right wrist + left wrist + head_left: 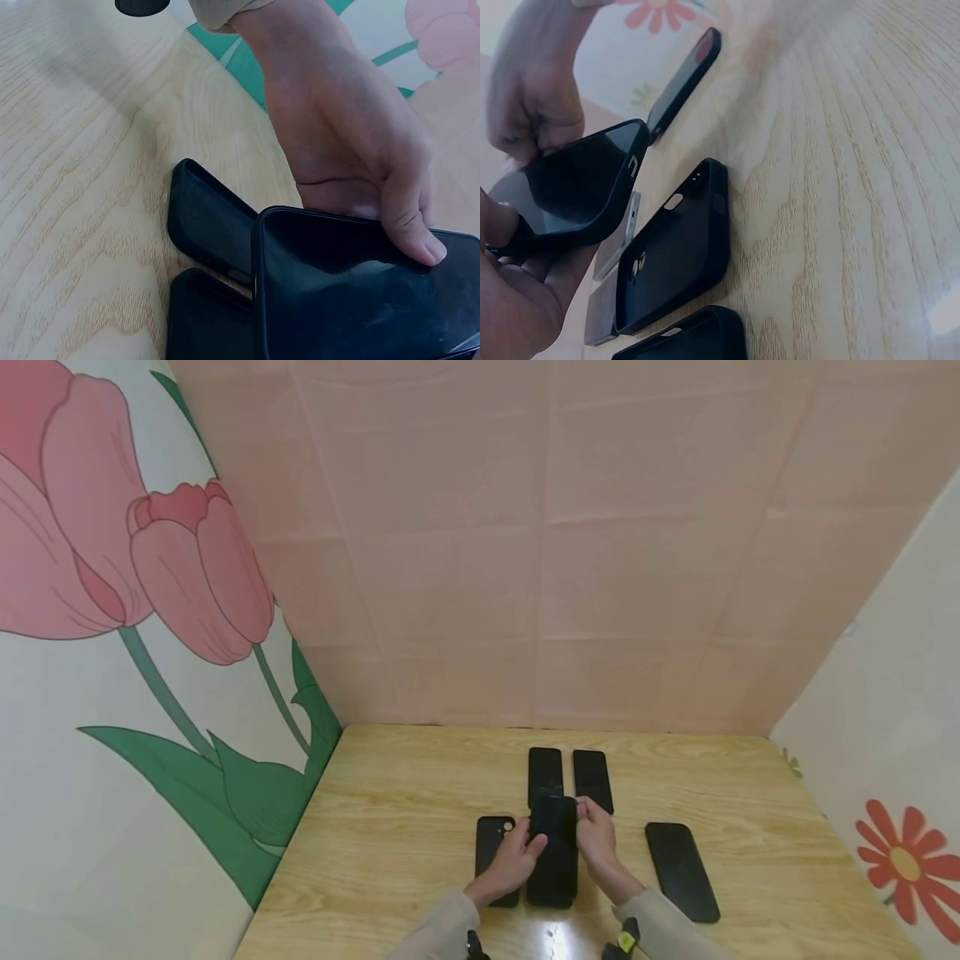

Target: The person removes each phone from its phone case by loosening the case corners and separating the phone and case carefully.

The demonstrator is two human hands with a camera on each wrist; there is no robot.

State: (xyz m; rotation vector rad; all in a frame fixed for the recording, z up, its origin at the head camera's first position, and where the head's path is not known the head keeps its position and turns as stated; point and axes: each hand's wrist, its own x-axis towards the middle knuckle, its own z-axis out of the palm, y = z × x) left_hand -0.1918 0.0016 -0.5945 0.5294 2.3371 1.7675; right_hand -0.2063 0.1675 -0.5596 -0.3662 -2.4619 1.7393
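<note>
The held phone (552, 852) lies directly between the two hands, low in the middle of the head frame, its long axis running nearly up and down the frame. Neither hand is nearer to it: both touch it, one on each long side. It sits in a black case whose rim and port opening show in the left wrist view, tilted and raised off the surface (405, 810).

The left hand (513, 860) grips its left side about midway up, thumb over the glossy face and fingers beneath. The right hand (597, 839) pinches the right edge higher up, near the top end, with its fingers curled; their exact hold is partly hidden.

Below the held phone, mostly covered in the head frame, lies the lower case (679, 247), hollow side up. Just left of it, partly behind the left hand, is the left case (489, 841), with camera cutouts at its top. Well apart at lower right is the right phone (681, 870), slanting. Farthest, above the hands, two dark phones lie side by side: the far left phone (545, 770) and the far right phone (592, 775).
</note>
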